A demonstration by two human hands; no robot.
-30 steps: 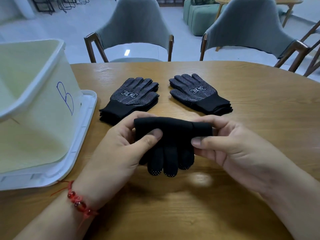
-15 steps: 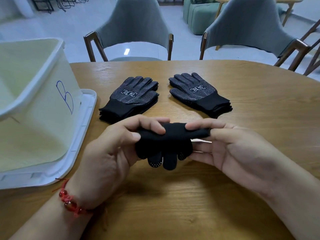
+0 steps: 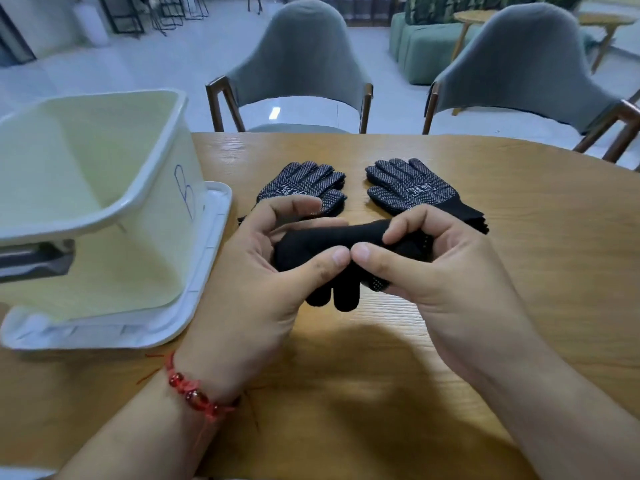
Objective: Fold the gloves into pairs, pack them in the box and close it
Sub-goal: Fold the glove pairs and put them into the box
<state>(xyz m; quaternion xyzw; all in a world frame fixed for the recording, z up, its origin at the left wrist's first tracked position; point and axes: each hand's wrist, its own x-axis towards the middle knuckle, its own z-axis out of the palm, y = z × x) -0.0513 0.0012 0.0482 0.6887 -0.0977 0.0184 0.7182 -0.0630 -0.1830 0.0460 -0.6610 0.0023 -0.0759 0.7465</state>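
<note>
A view down from the wearer's head onto a wooden table (image 3: 519,278). At the centre, both hands hold a black glove pair (image 3: 322,239) just above the tabletop. The left hand (image 3: 256,282) grips its nine o'clock end, thumb in front and fingers curled over the top. The right hand (image 3: 450,282) pinches the three o'clock end the same way, and the two thumb tips almost meet across the front of the fabric. The cuffs look to be mid-fold, while the dotted glove fingers hang loose at six o'clock. Beyond the hands, at eleven o'clock, lies the left glove stack (image 3: 304,183), and at one o'clock the right glove stack (image 3: 412,188), both flat with dotted palms up and partly hidden by the knuckles. At nine o'clock an open pale box (image 3: 114,209), marked with a blue letter B, sits on a white lid (image 3: 218,216). A red bead bracelet (image 3: 194,393) circles the left wrist. Two grey chairs (image 3: 304,64) stand across the table at twelve o'clock. The knit looks light, soft and floppy, and its rubber dots should resist slipping. The bundle will probably spring open unless taken by the folded cuff, its firmest part.
</note>
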